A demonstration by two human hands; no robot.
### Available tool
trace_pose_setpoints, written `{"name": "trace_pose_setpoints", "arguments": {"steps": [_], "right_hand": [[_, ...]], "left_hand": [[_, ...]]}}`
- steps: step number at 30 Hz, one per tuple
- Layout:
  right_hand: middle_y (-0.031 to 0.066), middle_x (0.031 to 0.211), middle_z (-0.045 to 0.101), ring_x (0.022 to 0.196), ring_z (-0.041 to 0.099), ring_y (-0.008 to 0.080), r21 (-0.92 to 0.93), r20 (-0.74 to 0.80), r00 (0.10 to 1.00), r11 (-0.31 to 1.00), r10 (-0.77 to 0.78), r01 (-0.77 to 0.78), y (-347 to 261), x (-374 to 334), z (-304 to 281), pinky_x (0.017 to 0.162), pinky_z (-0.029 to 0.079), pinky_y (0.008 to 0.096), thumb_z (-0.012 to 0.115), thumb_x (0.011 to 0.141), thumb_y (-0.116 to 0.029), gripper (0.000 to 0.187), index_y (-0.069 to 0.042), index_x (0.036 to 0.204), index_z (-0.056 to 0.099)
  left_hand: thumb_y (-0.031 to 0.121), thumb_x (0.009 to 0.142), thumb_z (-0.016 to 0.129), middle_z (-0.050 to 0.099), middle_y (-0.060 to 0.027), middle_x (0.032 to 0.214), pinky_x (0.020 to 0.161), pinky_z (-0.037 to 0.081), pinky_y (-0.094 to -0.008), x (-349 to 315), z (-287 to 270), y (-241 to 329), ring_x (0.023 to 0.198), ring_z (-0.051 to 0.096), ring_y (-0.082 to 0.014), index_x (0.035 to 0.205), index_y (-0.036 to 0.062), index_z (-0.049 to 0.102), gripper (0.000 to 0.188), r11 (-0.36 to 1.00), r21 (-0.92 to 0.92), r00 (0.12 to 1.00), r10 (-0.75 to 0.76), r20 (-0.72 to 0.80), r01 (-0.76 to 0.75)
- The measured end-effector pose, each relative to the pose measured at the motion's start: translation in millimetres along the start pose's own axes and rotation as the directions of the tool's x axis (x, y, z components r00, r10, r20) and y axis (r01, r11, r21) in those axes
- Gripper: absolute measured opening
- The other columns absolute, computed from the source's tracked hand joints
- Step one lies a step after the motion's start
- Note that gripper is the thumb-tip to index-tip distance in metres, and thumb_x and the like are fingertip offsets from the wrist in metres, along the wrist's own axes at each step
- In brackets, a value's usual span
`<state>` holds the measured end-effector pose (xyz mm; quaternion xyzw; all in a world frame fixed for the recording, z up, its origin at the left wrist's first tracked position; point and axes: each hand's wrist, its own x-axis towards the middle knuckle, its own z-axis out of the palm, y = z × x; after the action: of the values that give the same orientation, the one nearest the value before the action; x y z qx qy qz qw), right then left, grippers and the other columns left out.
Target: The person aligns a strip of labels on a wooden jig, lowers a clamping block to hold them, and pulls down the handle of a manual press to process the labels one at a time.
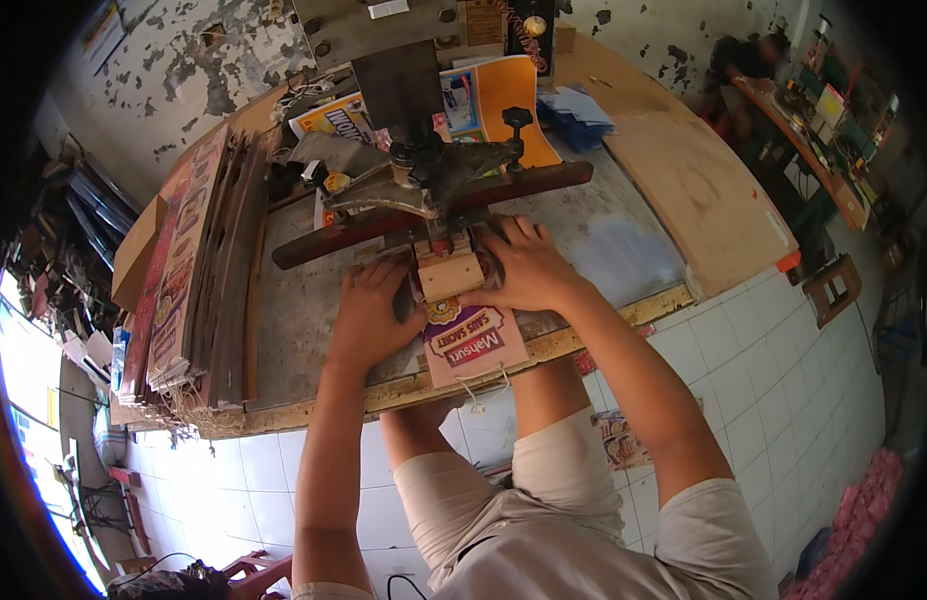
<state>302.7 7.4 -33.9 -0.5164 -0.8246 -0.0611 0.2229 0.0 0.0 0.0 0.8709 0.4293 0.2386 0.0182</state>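
A flat pink printed bag [478,350] with purple lettering and a white cord at its near edge lies on the worn metal bed of a press [413,180]. Its near end hangs over the table edge, and its far part runs under a small wooden block [450,273] below the press head. My left hand [371,312] lies left of the block, fingers spread, thumb at the bag's left edge. On the other side, my right hand [531,270] rests with fingers stretched beside the block, its thumb lying across the bag near the block's front.
A long dark bar [328,238] crosses low over the bed. On the left stands a thick stack of printed bags [178,270] with trailing cords. Coloured printed sheets [473,100] lie behind the press, and a brown board [693,190] lies right. Another person [743,75] sits far right.
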Motion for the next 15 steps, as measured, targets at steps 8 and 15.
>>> {"name": "trace_pose_setpoints", "arguments": {"steps": [8,15], "right_hand": [[0.0216,0.14,0.064,0.138,0.054,0.0383,0.017,-0.028,0.999,1.0,-0.025,0.025,-3,2,-3,0.112,0.045,0.0534,0.076,0.076,-0.095,0.121,-0.001,0.151,0.064],[0.0202,0.144,0.065,0.138,0.056,0.0378,0.017,-0.007,1.0,1.0,0.009,-0.009,-10,0,-11,0.113,0.045,0.0532,0.077,0.079,-0.091,0.113,-0.002,0.148,0.065]], "left_hand": [[0.038,0.085,0.08,0.069,-0.0223,0.151,0.127,0.036,-0.0576,-1,0,-2,0.145,0.061,-0.0376,0.143,0.0005,0.07,0.07,1.0,0.013,1.0,0.003,0.0,-0.003],[0.038,0.085,0.081,0.069,-0.0229,0.151,0.126,0.036,-0.0579,-1,0,-2,0.144,0.062,-0.0385,0.143,0.0004,0.07,0.071,1.0,0.011,1.0,0.004,-0.01,-0.004]]}}
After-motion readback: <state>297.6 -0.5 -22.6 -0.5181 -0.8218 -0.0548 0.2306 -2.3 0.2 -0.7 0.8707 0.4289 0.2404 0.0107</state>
